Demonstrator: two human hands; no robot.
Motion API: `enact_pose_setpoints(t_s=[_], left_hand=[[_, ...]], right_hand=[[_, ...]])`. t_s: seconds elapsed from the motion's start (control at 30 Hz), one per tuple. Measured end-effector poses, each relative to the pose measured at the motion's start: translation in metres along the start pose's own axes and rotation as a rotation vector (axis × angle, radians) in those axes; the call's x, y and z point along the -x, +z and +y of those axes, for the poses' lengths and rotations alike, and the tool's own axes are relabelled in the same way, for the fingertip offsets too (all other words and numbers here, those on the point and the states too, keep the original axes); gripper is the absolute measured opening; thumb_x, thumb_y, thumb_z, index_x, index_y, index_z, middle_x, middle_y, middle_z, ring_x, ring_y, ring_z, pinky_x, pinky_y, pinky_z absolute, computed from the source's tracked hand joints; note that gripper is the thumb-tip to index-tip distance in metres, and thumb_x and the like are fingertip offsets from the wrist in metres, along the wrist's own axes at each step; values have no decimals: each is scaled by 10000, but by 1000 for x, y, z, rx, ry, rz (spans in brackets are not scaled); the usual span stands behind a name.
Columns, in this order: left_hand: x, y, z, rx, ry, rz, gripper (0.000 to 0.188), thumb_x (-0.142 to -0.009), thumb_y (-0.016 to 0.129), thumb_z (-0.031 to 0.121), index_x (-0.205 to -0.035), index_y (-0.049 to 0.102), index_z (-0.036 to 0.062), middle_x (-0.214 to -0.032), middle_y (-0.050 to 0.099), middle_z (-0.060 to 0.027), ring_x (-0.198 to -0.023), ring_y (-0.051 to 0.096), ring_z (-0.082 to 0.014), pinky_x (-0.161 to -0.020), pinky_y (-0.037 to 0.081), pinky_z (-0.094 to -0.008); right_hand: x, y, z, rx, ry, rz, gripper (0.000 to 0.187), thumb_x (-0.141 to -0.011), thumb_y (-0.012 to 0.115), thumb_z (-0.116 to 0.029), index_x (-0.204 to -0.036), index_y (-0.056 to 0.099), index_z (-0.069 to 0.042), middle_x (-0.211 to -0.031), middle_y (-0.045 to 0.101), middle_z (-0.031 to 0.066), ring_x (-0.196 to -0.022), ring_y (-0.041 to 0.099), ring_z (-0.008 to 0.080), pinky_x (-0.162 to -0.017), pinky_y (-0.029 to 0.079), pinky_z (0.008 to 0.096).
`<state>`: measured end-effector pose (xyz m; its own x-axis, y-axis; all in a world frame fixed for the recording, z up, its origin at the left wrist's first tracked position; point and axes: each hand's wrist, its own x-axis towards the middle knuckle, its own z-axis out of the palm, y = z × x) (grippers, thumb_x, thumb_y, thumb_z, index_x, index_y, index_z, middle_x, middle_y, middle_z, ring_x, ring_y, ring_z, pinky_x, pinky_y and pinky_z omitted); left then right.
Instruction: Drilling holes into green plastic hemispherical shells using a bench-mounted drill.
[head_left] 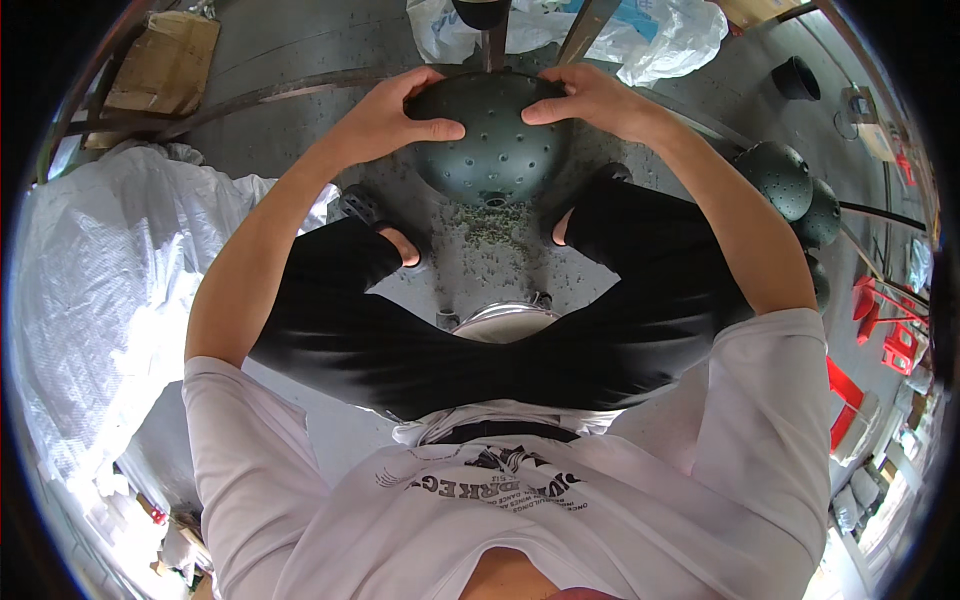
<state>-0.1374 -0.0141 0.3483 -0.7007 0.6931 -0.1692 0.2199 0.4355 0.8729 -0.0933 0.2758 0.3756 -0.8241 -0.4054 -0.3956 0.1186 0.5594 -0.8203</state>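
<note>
Green dome [490,165]: one | left hand [383,117], right hand [603,100]: fingers [546,110] gripping its sides | similar domes [775,180]: three visible

Grey floor [270,50] all round, pretty cluttered at the edges — cardboard [165,65] up top left, big crumpled white sheeting [110,300] down the left, black bucket [800,80] and red plastic stool [900,350] off right. Daylight's harsh lower left — basically blown out.
</note>
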Motion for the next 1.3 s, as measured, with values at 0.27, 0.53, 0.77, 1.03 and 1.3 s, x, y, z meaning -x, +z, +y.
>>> enact_pose_setpoints(t_s=[0.27,0.53,0.77,1.03,1.3], left_hand=[[-2,-3,2,-41,128,82,812,-726,860,419,-1346,508,30,-1234,606,-145,-1167,573,-271,-1004,443,-383],[-5,-2,9,30,122,50,698,-797,823,227,-1390,487,76,-1251,584,-83,-1169,553,-200,-1006,439,-343],[-6,-8,13,55,63,24,664,-806,804,260,-1376,523,64,-1257,594,-74,-1190,548,-195,-1036,418,-331],[-6,-7,9,44,51,33,706,-815,795,298,-1407,503,46,-1294,588,-88,-1207,547,-201,-1052,410,-331],[-7,-6,9,100,33,27,705,-822,786,300,-1415,496,50,-1285,594,-77,-1183,559,-191,-1029,433,-328]], right_hand=[[-10,-8,12,-216,-167,63,576,-777,800,-396,-1144,673,29,-1013,692,92,-973,616,164,-916,426,285],[-22,-9,34,-310,-193,10,545,-828,761,-402,-1145,672,32,-1034,692,91,-999,612,168,-946,414,298],[-13,-7,20,-314,-157,67,532,-851,744,-390,-1151,666,42,-1078,676,106,-1021,600,179,-967,403,311],[-9,-5,12,-328,-126,45,565,-848,744,-409,-1163,656,51,-1085,672,106,-1054,585,186,-983,395,321],[-12,-7,18,-313,-113,82,567,-857,732,-416,-1163,654,54,-1083,670,102,-1051,585,189,-979,394,331]])
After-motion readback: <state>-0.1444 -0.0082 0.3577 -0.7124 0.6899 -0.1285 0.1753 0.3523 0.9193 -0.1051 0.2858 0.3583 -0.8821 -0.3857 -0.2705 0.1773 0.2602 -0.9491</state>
